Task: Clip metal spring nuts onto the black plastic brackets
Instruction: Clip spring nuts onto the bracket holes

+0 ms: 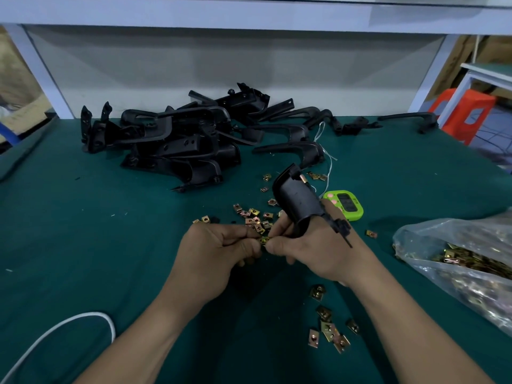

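Note:
My right hand (313, 250) grips a black plastic bracket (297, 202) that sticks up and away from me over the green mat. My left hand (219, 245) pinches a small brass-coloured spring nut (264, 240) against the bracket's near end, right where the two hands meet. Loose spring nuts (256, 217) lie scattered just beyond my hands, and another small cluster of spring nuts (329, 328) lies by my right forearm. A pile of black brackets (177, 139) sits at the back of the table.
A clear plastic bag of spring nuts (468, 261) lies at the right edge. A green timer (346, 203) sits behind the held bracket. A white cable (55, 333) loops at the lower left. Red stools (468, 112) stand off the table's right.

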